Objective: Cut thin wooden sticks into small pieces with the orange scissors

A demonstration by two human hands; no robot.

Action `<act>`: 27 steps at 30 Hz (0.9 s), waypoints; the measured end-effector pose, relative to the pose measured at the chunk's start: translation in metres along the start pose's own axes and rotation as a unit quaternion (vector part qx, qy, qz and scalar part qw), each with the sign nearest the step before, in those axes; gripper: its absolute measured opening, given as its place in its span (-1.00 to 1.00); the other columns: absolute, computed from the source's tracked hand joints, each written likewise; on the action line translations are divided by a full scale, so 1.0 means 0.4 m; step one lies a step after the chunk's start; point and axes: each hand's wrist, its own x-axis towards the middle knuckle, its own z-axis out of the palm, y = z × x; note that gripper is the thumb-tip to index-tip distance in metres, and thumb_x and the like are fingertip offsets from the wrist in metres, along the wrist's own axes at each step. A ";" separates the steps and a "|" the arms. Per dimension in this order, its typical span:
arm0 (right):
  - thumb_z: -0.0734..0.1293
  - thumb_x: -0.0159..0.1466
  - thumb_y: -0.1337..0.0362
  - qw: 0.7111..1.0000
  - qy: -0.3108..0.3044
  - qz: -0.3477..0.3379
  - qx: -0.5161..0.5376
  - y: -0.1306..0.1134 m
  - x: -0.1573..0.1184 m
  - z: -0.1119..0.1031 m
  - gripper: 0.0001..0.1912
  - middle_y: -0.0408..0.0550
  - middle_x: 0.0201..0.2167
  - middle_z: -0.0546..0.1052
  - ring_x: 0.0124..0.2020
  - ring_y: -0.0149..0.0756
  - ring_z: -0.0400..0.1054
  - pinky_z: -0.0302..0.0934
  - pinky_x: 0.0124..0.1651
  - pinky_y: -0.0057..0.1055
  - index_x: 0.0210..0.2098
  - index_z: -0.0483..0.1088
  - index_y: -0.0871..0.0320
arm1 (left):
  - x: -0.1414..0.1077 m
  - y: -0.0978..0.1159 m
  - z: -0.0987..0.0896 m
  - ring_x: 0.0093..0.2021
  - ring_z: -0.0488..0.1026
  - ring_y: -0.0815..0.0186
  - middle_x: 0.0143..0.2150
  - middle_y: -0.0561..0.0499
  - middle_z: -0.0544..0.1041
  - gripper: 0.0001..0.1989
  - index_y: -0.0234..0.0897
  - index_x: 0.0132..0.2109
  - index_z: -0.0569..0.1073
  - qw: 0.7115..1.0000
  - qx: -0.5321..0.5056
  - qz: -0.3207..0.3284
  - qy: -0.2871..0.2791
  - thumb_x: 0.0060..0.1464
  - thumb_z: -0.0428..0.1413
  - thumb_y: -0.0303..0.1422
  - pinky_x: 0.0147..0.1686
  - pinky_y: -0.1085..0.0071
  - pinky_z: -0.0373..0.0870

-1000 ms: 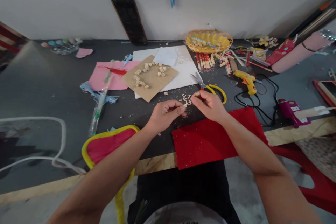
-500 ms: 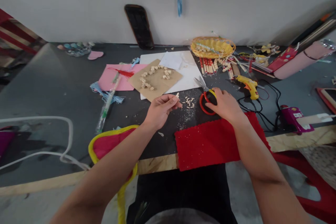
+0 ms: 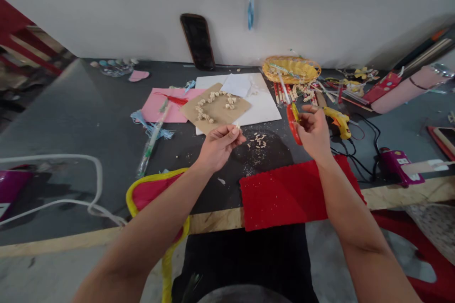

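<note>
Between the thumb and fingers of my left hand (image 3: 222, 147) is a small pale wooden stick piece (image 3: 238, 127), mostly hidden by the fingertips. My right hand (image 3: 314, 132) grips red-and-yellow scissors (image 3: 294, 120) by the handles, raised off the table with the blades pointing away from me. Several short cut stick pieces (image 3: 259, 141) lie on the dark table between the hands, with pale crumbs around them. Beyond my left hand, small clusters of pale pieces (image 3: 202, 110) form a curve on a brown paper square (image 3: 231, 114), which rests on white sheets (image 3: 268, 111).
A yellow basket (image 3: 291, 68) stands at the back by red-wrapped sticks. To the right are a yellow glue gun (image 3: 337, 122), its black cord, a purple power block (image 3: 400, 165) and a pink bottle (image 3: 408, 87). A red cloth (image 3: 284, 199) lies at the front edge. A phone (image 3: 197, 40) leans on the wall.
My right hand has lifted the scissors off the table and turned them, blades now pointing away. My left hand stays nearly in place with its pinch. The view has shifted slightly.
</note>
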 end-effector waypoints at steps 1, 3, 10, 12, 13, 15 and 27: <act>0.32 0.19 0.01 0.998 -0.009 -0.012 0.063 -0.002 -0.003 0.006 -0.37 0.00 -0.10 0.43 -0.31 -0.32 0.38 0.33 -0.26 -0.31 0.16 0.03 -0.01 | 0.000 0.000 -0.001 -0.45 0.43 0.46 -0.50 0.06 0.53 -0.75 -0.30 -0.45 0.52 1.000 0.007 0.008 0.000 -0.16 0.35 -0.23 -0.40 0.53 0.34; 0.37 0.14 -0.03 0.990 -0.061 -0.022 0.122 -0.010 -0.012 0.019 -0.18 0.00 -0.01 0.38 -0.29 -0.34 0.36 0.35 -0.24 -0.30 0.26 -0.10 -0.07 | 0.002 -0.002 -0.005 -0.44 0.44 0.44 -0.49 0.05 0.54 -0.75 -0.28 -0.43 0.54 0.999 0.029 0.030 0.001 -0.16 0.36 -0.21 -0.39 0.51 0.34; 0.51 -0.02 -0.05 0.971 -0.216 -0.097 -0.039 -0.036 -0.042 0.030 -0.02 0.12 0.12 0.30 0.14 -0.03 0.23 0.21 0.15 -0.11 0.29 0.13 0.10 | 0.009 0.005 -0.020 -0.45 0.45 0.40 -0.49 0.03 0.55 -0.74 -0.28 -0.41 0.55 0.994 0.078 0.073 0.022 -0.16 0.35 -0.19 -0.37 0.47 0.36; 0.51 -0.03 -0.08 0.964 -0.234 -0.116 -0.054 -0.042 -0.045 0.030 -0.02 0.11 0.08 0.34 0.12 -0.03 0.26 0.20 0.16 -0.11 0.29 0.15 0.10 | 0.010 0.011 -0.025 -0.45 0.45 0.43 -0.48 0.05 0.54 -0.76 -0.29 -0.42 0.54 0.997 0.043 0.067 0.013 -0.16 0.35 -0.22 -0.38 0.50 0.35; 0.51 -0.03 -0.09 0.961 -0.244 -0.121 -0.056 -0.044 -0.047 0.030 -0.01 0.09 0.04 0.37 0.07 -0.05 0.29 0.22 0.13 -0.11 0.29 0.14 0.08 | 0.011 0.013 -0.026 -0.46 0.45 0.44 -0.48 0.05 0.54 -0.77 -0.29 -0.43 0.54 0.998 0.025 0.063 0.006 -0.16 0.35 -0.23 -0.38 0.51 0.35; 0.49 -0.01 -0.11 0.952 -0.269 -0.132 -0.062 -0.049 -0.049 0.032 -0.01 0.06 -0.03 0.41 -0.01 -0.08 0.34 0.27 0.07 -0.12 0.30 0.12 0.06 | 0.012 0.015 -0.029 -0.47 0.44 0.44 -0.48 0.05 0.53 -0.77 -0.29 -0.44 0.53 0.999 0.005 0.052 -0.008 -0.16 0.35 -0.25 -0.39 0.51 0.36; 0.45 0.00 -0.18 0.929 -0.319 -0.163 -0.089 -0.058 -0.063 0.041 0.01 0.12 0.09 0.35 0.01 -0.04 0.35 0.27 0.10 -0.10 0.33 0.07 0.01 | 0.011 0.004 -0.034 -0.50 0.49 0.36 -0.53 0.07 0.54 -0.73 -0.24 -0.40 0.54 0.998 0.036 0.030 -0.051 -0.28 0.41 -0.26 -0.37 0.41 0.39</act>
